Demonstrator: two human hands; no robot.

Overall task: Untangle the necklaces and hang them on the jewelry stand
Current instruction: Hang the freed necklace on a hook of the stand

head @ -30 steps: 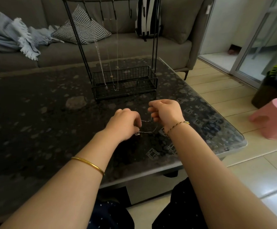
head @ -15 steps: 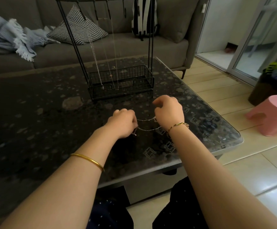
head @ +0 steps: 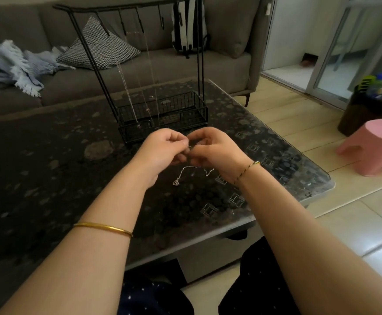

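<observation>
Head view: we've got both hands together above the table point(head: 49, 178), left hand point(head: 162, 148) and right hand point(head: 215, 148) with fingers pinched on the necklace point(head: 192, 168), pendant dangling just over the glass. Looks like the untangle or clasp step. Next: free the chain, lift it to a hook on the stand point(head: 158, 114) just behind. Sofa point(head: 208, 71) beyond, pink stool point(head: 372, 146) on the floor, right.

Home living room, sofa point(head: 185, 71), coffee table point(head: 49, 178)
</observation>
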